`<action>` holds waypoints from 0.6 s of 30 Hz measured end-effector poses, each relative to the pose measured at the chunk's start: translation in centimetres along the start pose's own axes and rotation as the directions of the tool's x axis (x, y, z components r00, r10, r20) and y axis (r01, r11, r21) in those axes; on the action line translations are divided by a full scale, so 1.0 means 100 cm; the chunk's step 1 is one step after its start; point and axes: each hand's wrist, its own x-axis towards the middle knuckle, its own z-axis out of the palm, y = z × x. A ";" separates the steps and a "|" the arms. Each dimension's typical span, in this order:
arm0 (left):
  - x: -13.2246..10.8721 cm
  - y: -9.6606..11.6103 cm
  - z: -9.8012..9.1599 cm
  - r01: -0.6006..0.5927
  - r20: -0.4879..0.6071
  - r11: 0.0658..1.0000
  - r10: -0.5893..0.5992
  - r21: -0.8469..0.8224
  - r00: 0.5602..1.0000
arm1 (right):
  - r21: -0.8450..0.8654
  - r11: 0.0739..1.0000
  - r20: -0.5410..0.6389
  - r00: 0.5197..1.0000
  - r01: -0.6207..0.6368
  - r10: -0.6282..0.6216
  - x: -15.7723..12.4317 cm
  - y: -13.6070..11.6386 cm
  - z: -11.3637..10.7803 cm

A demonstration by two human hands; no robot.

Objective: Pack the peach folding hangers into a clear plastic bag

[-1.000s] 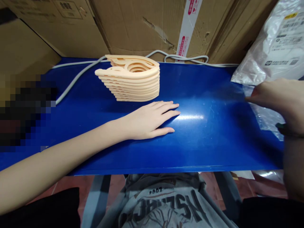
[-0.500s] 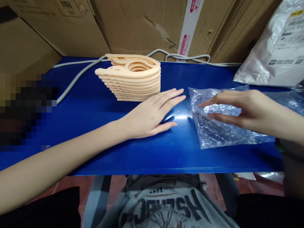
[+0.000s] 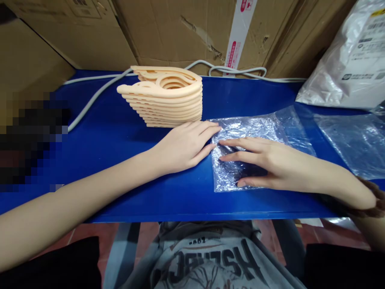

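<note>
A clear plastic bag (image 3: 249, 128) lies flat and crinkled on the blue tabletop (image 3: 168, 196). On top of it rests my right hand (image 3: 270, 160), palm down with the fingers apart. My left hand (image 3: 188, 146) reaches the bag's left edge with stretched fingertips, the thumb lying apart from them. Just behind the left hand stands a neat stack of peach-coloured plastic hangers (image 3: 171, 104), close to the knuckles; whether the two touch I cannot tell.
Another clear plastic bag (image 3: 351, 140) lies at the right. Behind it leans a white, labelled package (image 3: 345, 72). Cardboard boxes (image 3: 180, 36) line the back, with a pale cable (image 3: 93, 104) running along them. The left side is pixelated.
The clear bag has slid left, away from the other bag, with my right hand moving left and toward me over it. My left fingertips now meet its edge.
</note>
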 end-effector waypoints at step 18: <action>0.001 0.008 -0.011 0.154 0.200 0.984 -0.134 -0.085 0.971 | -0.462 0.646 -0.249 0.788 -0.608 0.564 -0.028 0.039 -0.039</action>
